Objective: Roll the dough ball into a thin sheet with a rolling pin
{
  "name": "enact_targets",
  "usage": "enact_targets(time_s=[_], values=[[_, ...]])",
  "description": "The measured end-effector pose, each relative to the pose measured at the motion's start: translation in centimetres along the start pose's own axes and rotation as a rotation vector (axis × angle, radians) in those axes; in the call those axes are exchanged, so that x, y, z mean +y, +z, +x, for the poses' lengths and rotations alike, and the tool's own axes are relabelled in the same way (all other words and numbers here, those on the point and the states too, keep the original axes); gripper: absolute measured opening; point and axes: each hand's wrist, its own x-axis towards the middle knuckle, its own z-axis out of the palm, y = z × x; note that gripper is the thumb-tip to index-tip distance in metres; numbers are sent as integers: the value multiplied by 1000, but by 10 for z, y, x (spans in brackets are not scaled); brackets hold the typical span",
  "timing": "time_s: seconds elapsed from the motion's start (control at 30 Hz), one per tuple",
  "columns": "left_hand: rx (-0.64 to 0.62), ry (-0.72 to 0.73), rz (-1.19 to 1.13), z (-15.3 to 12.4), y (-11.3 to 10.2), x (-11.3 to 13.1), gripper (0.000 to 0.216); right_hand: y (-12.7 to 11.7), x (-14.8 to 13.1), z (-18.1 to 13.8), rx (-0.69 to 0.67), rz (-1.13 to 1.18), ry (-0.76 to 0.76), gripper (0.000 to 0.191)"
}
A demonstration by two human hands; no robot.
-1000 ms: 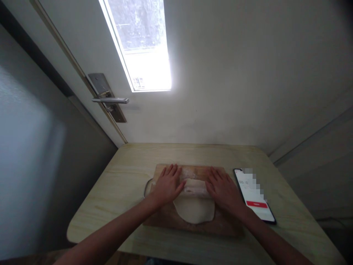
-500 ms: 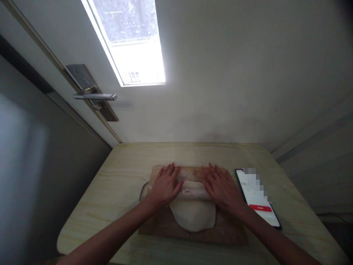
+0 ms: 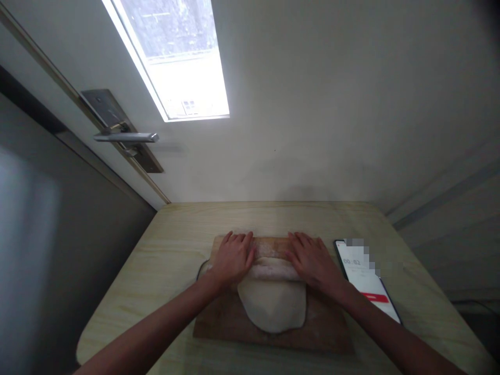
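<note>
A sheet of pale dough (image 3: 273,306) lies flattened on a wooden board (image 3: 222,324). Across its far part rests a flour-dusted rolling pin (image 3: 271,272), its ends hidden under my hands. My left hand (image 3: 234,258) bears on the pin's left end, fingers curved over it and pointing away from me. On the other end, my right hand (image 3: 311,260) lies in the same way, with its fingers bent over the pin. Loose flour shows on the board beyond the dough.
The board sits on a pale wood-grain table (image 3: 152,281). To the right lies a phone (image 3: 367,278) with a timer on its screen. A door with a metal handle (image 3: 127,137) and a bright window pane (image 3: 191,78) stands behind the table.
My fingers have curled more around the rolling pin, where before they were stretched flatter. The view has shifted slightly. The dough keeps nearly the same shape.
</note>
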Motion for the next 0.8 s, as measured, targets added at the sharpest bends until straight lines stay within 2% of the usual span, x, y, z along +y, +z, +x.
enact_targets(time_s=[0.13,0.27,0.47,0.67,0.8], values=[[2,2,21,4,-4,0,33,-5,-1,4,52,-18,-8,39],[-14,-60,25,10,-8,1,29,-7,0,11,74,-45,-8,36],[-31,-133,70,21,-7,-2,30,-9,3,24,82,-61,-17,43],[-25,-113,110,28,-4,-7,31,-14,1,35,84,-94,65,51],[5,-87,119,24,-8,-4,33,-16,-1,29,119,-94,81,48]])
